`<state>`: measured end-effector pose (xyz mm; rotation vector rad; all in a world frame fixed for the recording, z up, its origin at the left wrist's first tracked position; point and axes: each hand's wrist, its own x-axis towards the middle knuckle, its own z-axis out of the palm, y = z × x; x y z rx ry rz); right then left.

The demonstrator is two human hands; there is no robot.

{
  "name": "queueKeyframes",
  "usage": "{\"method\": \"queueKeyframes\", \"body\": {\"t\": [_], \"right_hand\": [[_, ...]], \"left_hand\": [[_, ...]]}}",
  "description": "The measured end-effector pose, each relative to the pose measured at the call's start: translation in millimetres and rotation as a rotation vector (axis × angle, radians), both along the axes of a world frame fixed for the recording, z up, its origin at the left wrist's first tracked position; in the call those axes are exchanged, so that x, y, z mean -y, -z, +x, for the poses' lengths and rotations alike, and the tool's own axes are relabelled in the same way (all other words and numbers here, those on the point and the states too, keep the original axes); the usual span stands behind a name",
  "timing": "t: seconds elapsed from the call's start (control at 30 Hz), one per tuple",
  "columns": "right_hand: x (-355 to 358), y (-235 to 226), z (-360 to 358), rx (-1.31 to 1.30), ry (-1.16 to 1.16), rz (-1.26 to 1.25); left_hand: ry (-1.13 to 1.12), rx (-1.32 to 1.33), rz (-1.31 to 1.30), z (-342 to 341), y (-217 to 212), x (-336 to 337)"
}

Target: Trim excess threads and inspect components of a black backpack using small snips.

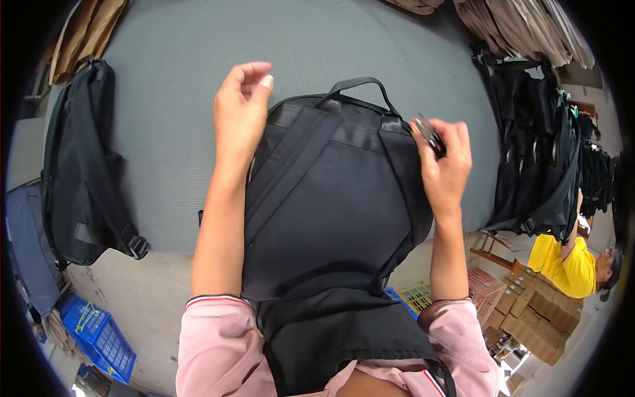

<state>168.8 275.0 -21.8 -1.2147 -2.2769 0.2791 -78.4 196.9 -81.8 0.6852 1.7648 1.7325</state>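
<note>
A black backpack [337, 198] lies in front of me with its shoulder straps upward and its top handle at the far end. My left hand [241, 106] is just past its upper left edge, fingers curled and thumb close to the index finger. Whether anything thin is pinched there is too small to make out. Beside the upper right strap, my right hand [446, 159] is closed around small dark thread snips [434, 139]. Their blades point up and left, near the handle's base.
A grey textured table [178, 79] bears another black backpack [86, 165] on the left and several stacked black bags [536, 139] on the right. Blue crates [99, 337], cardboard boxes [539, 304] and a person in yellow [562, 268] are beyond the table's near edge.
</note>
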Motion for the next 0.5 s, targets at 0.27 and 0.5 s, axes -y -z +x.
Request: {"method": "queueKeyframes", "body": {"t": [0.27, 0.5], "right_hand": [[18, -4, 43, -0.299, 0.031, -0.418], [5, -9, -43, -0.379, -0.353, -0.309]], "left_hand": [[0.269, -0.625, -0.636, 44, -38, 16], [0.257, -0.635, -0.465, 52, -35, 29]]}}
